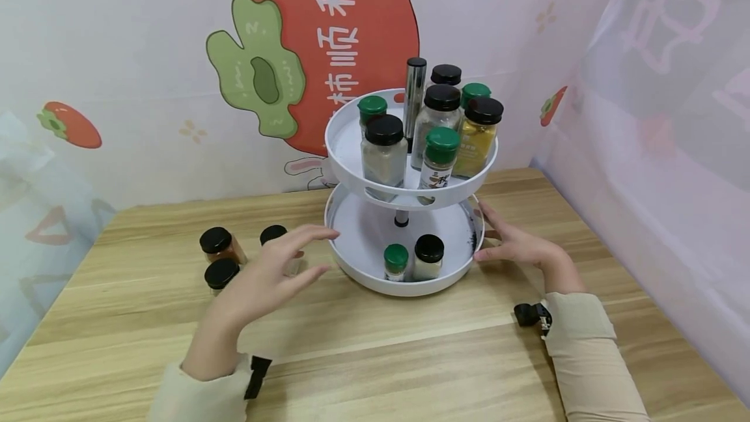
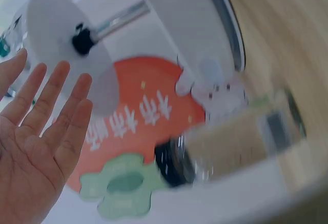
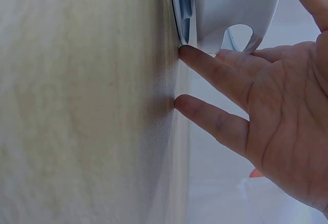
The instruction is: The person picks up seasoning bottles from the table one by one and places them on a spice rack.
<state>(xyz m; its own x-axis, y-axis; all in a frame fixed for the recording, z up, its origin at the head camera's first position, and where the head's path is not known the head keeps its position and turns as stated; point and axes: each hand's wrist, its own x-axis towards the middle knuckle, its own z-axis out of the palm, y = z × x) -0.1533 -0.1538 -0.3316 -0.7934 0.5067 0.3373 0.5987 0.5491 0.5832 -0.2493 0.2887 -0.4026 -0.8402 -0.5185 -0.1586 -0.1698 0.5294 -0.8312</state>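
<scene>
A white two-tier turntable rack (image 1: 404, 288) stands on the table. My left hand (image 1: 263, 279) hovers just left of its lower tier, fingers spread and holding nothing; the left wrist view shows the same palm (image 2: 36, 147) bare. At the rack's right side, my right hand (image 1: 521, 245) touches the lower tier's rim with extended fingers. In the right wrist view, two fingertips of the right hand (image 3: 282, 101) reach low by the rack's base. A green-capped shaker (image 1: 396, 262) and a black-capped jar (image 1: 429, 258) stand at the lower tier's front.
The upper tier carries several jars, among them a yellow-filled jar (image 1: 473, 142) and a green-capped bottle (image 1: 438, 161), around a metal post (image 1: 414, 99). Left of the rack stand a reddish-brown spice jar (image 1: 225, 249), another black-capped jar (image 1: 221, 273) and one partly behind my left hand.
</scene>
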